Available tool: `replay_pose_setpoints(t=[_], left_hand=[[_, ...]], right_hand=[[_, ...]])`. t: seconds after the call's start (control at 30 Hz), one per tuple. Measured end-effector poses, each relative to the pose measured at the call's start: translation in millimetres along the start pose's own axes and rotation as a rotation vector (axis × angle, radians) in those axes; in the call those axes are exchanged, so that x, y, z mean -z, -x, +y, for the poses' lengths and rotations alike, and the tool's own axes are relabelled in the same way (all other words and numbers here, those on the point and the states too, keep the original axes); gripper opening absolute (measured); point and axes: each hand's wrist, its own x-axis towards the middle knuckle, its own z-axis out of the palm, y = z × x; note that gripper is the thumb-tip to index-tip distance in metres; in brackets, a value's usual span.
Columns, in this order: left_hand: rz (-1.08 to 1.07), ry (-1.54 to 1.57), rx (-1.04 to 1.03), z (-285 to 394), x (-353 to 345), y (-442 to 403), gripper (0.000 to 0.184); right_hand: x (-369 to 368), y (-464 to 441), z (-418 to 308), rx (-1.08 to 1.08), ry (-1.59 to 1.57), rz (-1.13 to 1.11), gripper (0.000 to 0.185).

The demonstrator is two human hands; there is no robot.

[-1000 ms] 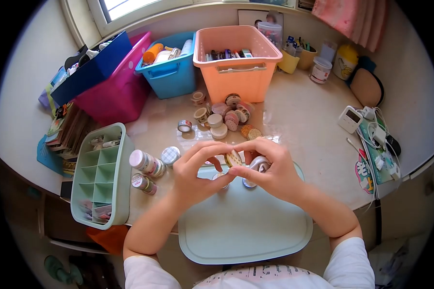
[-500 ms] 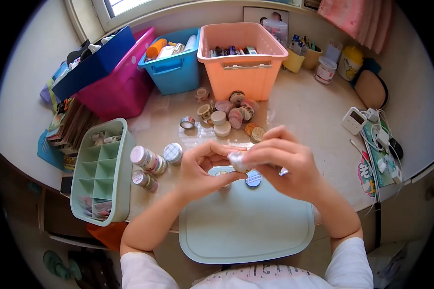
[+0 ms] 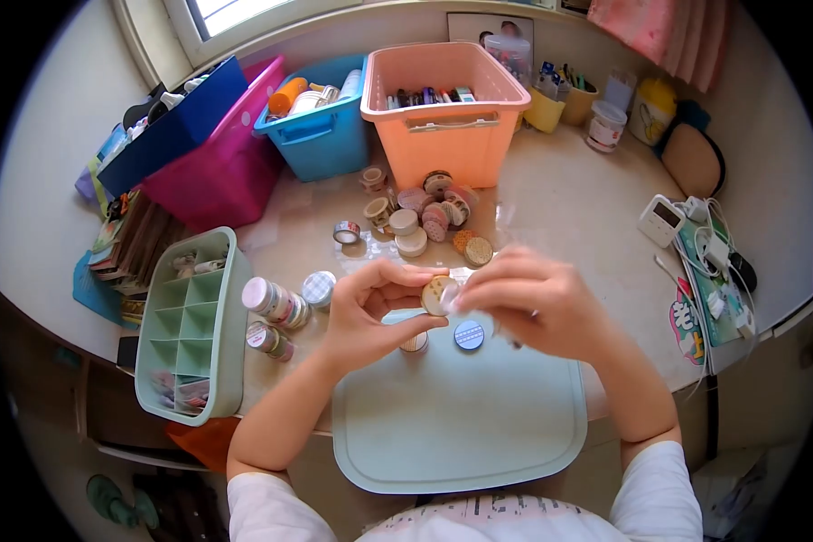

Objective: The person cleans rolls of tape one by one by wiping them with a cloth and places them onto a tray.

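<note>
My left hand [image 3: 375,307] pinches a small round tape roll [image 3: 438,295] with a pale patterned face between thumb and forefinger. At the roll's right side, my right hand [image 3: 537,303] is closed on a crumpled whitish clear piece, partly hidden by the fingers. Below the hands lies a pale green lid [image 3: 461,420]. A blue patterned roll [image 3: 469,335] rests on it, and a striped roll [image 3: 415,343] is beside my left thumb. Farther back is a pile of tape rolls [image 3: 435,217]. Stacked rolls [image 3: 275,303] stand left of my left hand.
A green divided box [image 3: 235,334] is at the left. Magenta [image 3: 212,172], blue [image 3: 321,140] and orange [image 3: 447,140] bins line the back. At the right are a white device [image 3: 660,221], cables [image 3: 715,253] and a jar [image 3: 605,126].
The roll has turned its flat face toward the camera. My right hand has moved from the roll's edge to its right side, uncovering the blue roll on the lid.
</note>
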Motion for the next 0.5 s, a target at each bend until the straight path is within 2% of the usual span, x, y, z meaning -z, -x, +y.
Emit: replay_pose_setpoints(t=[0.07,0.13,0.2,0.27,0.4,0.5], left_hand=[[-0.015,-0.021,-0.066,0,4,-3,0.039],[0.012,-0.052,-0.141,2,5,-2,0.042],[-0.011,-0.119,-0.204,2,6,-5,0.045],[-0.032,-0.188,-0.271,2,7,-5,0.048],[0.051,-0.349,-0.275,8,3,-4,0.049],[0.058,-0.728,-0.388,13,3,-8,0.047]], right_hand=[[3,-1,0,-0.195,-0.048,0.183,0.021],[-12,2,2,-0.567,-0.600,0.340,0.021],[-15,4,-3,-0.830,-0.966,0.172,0.029],[-24,6,-8,-0.934,-1.223,0.083,0.040],[-35,6,-16,-0.949,-1.072,0.120,0.043],[-39,9,-13,-0.870,-1.041,0.199,0.043]])
